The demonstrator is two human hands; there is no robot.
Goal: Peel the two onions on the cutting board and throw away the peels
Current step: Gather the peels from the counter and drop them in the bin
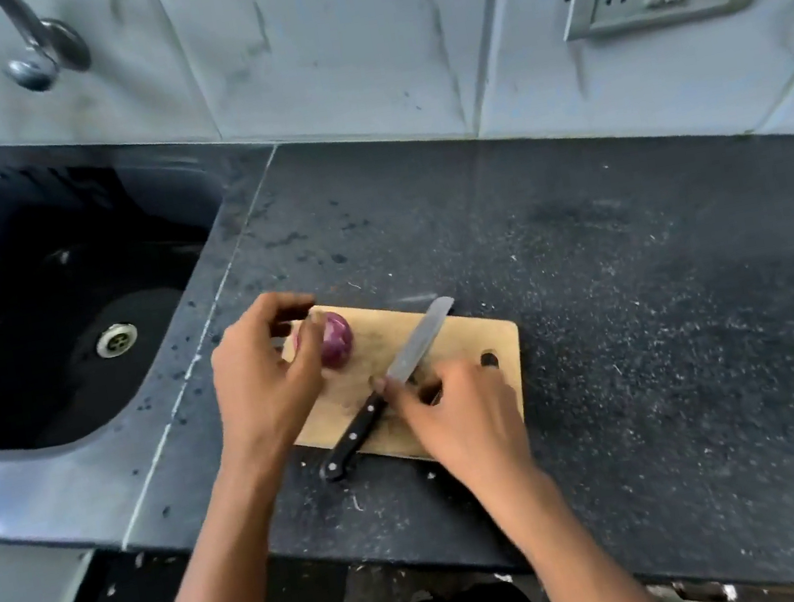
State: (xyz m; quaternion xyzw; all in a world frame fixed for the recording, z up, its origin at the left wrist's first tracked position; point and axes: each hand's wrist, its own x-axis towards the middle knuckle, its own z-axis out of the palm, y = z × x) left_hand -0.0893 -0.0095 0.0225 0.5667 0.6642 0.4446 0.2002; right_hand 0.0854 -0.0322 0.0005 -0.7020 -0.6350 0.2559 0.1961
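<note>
**Hand state.** The left hand (261,374) is over the red onion (337,344) with fingers curled; contact cannot be confirmed. The right hand (459,410) touches the kitchen knife (415,347) where blade meets handle; a closed grip cannot be confirmed.

**Location.** The onion sits on the wooden cutting board (464,342), just beyond the left fingertips. Only one onion is visible.

**Hazards.**
- The right fingertips lie beside the blade, so a slip may cut.
- The knife handle overhangs the board edge nearest the wrists, and a nudge could pivot the knife off.
- An unsteadied onion may roll toward the sink (21,308), outboard of the left hand.
</note>
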